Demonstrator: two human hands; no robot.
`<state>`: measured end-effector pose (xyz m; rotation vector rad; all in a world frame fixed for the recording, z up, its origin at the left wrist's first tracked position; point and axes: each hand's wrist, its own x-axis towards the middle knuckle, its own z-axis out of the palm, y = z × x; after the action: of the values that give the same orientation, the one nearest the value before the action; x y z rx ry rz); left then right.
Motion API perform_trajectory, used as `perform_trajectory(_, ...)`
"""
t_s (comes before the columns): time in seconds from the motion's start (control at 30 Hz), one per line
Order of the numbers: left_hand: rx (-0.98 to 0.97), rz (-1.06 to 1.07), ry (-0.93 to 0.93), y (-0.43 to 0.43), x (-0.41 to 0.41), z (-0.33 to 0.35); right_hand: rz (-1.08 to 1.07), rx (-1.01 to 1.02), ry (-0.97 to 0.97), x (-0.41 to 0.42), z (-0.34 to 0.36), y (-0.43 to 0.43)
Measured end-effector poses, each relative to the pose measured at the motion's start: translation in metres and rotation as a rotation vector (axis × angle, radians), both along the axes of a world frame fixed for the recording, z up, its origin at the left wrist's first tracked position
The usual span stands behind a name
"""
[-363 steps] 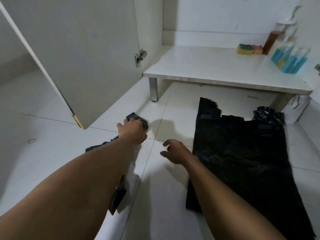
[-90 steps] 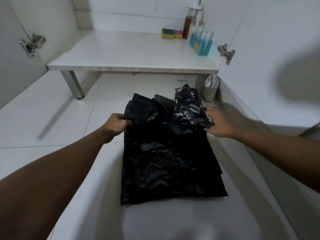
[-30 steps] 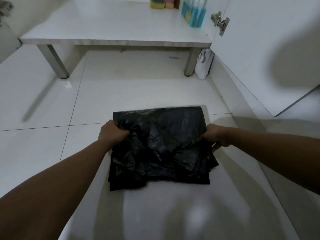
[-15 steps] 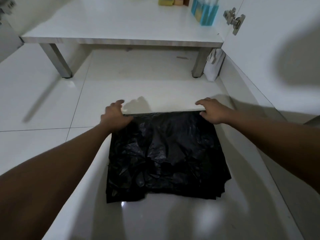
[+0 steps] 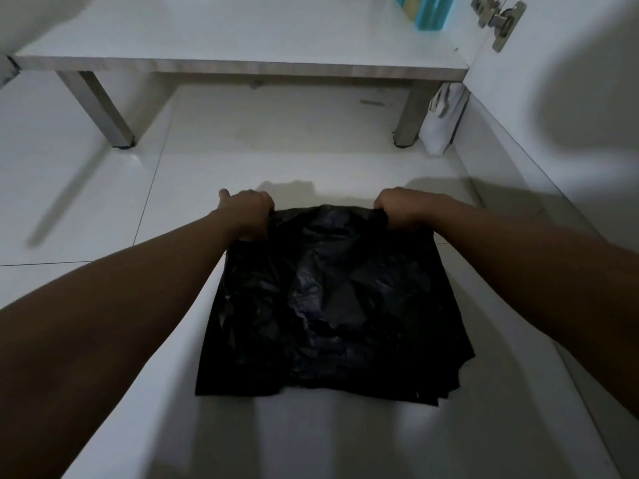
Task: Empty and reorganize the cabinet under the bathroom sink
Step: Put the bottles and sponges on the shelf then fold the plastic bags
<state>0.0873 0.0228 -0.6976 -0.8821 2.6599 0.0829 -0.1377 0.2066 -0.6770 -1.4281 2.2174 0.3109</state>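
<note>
**Head view.**

The folded black plastic bag (image 5: 328, 305) lies on the white tiled floor (image 5: 86, 202). It fills the centre of the frame and reaches toward the lower middle. At its near edge, in the lower right corner, several stacked layers show. Its far edge is bunched up between my two hands.

My left hand (image 5: 247, 214) is at the bag's far left corner, just left of frame centre. Its fingers (image 5: 264, 200) are curled over the edge and grip the plastic. My right hand (image 5: 403, 210) is at the far right corner, just right of frame centre. Its fingers are curled down round the edge in the same way and pinch the plastic. Both forearms enter from the lower corners of the frame.

The white cabinet base panel (image 5: 242, 39) runs across the top of the frame. It rests on two metal legs, the left leg (image 5: 100, 112) at upper left and the right leg (image 5: 409, 115) at upper right. The bag lies on the floor in front of this panel, apart from it.

Blue bottles (image 5: 428, 10) stand on the panel near its right end and are cut off by the top edge of the frame. A metal hinge (image 5: 498, 20) is fixed to the open cabinet door (image 5: 570, 98) at upper right. A white pouch (image 5: 444, 119) stands between the right leg and the door.
</note>
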Motion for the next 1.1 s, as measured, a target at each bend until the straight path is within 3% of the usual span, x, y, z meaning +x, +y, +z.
perform_trajectory(0.2, -0.397, 0.016, 0.336, -0.020, 0.002, 0.033, 0.018, -0.351, 0.221, -0.003, 0.040, -0.011)
perform_trajectory(0.33, -0.497, 0.003, 0.460, -0.022, 0.014, 0.051, 0.149, -0.570, 0.385, 0.005, 0.060, -0.003)
perform_trajectory(0.47, -0.509, -0.081, 0.537, -0.013, 0.037, 0.055, 0.282, -0.638, 0.516, 0.023, 0.068, 0.023)
perform_trajectory(0.63, -0.562, -0.217, 0.557, 0.006, 0.067, 0.053, 0.457, -0.585, 0.596, 0.049, 0.073, 0.064)
perform_trajectory(0.8, -0.524, -0.350, 0.488, 0.035, 0.097, 0.042, 0.581, -0.343, 0.545, 0.078, 0.053, 0.104)
perform_trajectory(1.1, -0.416, -0.486, 0.281, 0.091, 0.134, 0.024, 0.651, -0.138, 0.425, 0.105, 0.039, 0.130)
